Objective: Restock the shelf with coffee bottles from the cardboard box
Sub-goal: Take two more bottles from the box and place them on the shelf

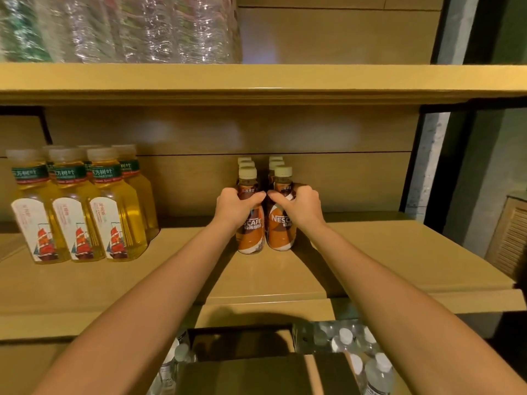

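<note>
Two rows of brown-and-orange Nescafe coffee bottles with cream caps stand on the tan wooden shelf [370,252], running back toward the rear panel. My left hand [235,205] is wrapped around the front bottle of the left row [251,238]. My right hand [299,206] grips the front bottle of the right row [281,235]. Both bottles stand upright on the shelf, side by side. Further coffee bottles [275,162] line up behind them, mostly hidden. The open cardboard box [256,372] sits below at the frame's bottom, its inside dark.
Several yellow tea bottles [79,206] stand at the shelf's left. Clear plastic-wrapped bottles [128,27] fill the upper shelf. Packs of water bottles [359,354] lie beside the box below. A louvred wooden panel [510,238] is at the right.
</note>
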`<state>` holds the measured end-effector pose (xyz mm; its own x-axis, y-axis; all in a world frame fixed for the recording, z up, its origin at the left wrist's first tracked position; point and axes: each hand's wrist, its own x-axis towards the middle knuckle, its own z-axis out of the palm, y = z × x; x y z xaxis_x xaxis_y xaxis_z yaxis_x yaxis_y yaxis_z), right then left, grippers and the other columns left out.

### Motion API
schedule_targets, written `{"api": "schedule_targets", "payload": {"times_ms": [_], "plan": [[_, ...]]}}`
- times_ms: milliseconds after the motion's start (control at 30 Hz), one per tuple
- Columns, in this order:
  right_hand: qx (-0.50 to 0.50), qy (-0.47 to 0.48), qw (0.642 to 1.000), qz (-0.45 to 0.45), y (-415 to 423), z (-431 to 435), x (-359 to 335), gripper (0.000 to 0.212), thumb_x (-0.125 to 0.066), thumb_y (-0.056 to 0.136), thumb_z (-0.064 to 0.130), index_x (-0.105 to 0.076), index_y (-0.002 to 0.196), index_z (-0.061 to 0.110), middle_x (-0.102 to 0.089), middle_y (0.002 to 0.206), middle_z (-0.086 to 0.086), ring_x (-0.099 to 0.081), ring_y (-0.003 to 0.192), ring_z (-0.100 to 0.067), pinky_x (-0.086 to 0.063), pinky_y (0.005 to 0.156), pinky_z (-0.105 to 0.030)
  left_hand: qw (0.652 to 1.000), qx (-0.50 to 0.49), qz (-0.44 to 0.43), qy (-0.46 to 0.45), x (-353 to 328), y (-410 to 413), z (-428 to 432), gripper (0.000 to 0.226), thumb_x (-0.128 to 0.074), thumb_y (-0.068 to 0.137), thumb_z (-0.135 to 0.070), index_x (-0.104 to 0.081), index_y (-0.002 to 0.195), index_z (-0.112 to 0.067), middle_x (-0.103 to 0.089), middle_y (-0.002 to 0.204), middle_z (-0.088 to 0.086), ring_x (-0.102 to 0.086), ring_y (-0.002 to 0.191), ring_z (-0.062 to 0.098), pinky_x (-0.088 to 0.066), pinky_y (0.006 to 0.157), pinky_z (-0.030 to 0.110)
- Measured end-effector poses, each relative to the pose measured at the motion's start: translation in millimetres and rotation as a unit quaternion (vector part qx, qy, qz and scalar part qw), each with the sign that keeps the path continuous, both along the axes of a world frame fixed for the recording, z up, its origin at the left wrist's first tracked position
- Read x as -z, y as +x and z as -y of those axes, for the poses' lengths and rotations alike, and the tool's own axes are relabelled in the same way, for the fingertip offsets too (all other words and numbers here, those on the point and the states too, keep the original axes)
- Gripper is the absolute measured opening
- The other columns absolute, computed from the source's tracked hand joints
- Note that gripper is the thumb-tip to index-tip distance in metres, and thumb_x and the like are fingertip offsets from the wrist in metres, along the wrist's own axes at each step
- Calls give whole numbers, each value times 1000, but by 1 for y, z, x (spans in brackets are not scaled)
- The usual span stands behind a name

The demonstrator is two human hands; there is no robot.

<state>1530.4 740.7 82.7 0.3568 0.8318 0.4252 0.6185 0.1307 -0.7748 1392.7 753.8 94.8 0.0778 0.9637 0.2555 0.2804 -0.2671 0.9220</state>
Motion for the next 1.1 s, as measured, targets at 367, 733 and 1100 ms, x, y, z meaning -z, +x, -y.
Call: {"api": "schedule_targets", "payload": {"times_ms": [367, 733, 1100], "plan": [[-12, -13, 1000, 7, 0, -4, 2, 42, -61, 84, 48, -62, 86, 7, -69, 90, -10, -66, 84, -22, -57, 77, -39, 997, -30, -53, 41, 9, -2, -11, 44, -65, 83, -36, -56, 115, -6, -63, 112, 12, -60, 101, 25, -48, 81, 33], [83, -48, 979, 180, -1, 30, -14, 54, -46, 82, 68, -47, 81, 14, -55, 95, -7, -50, 95, -21, -47, 76, -35, 946, -91, -297, 94, -1, -33, 13, 74, -51, 71, -74, -52, 105, -8, -59, 112, 11, -55, 105, 28, -52, 88, 43], [25, 17, 955, 295, -43, 114, -14, 74, -52, 84, 61, -33, 143, 21, -33, 151, -4, -30, 139, -24, -27, 115, -44, 883, -121, -437, 123, 20, -93, 88, 91, -38, 79, -73, -17, 148, -16, -18, 157, 7, -16, 145, 27, -18, 118, 48]]}}
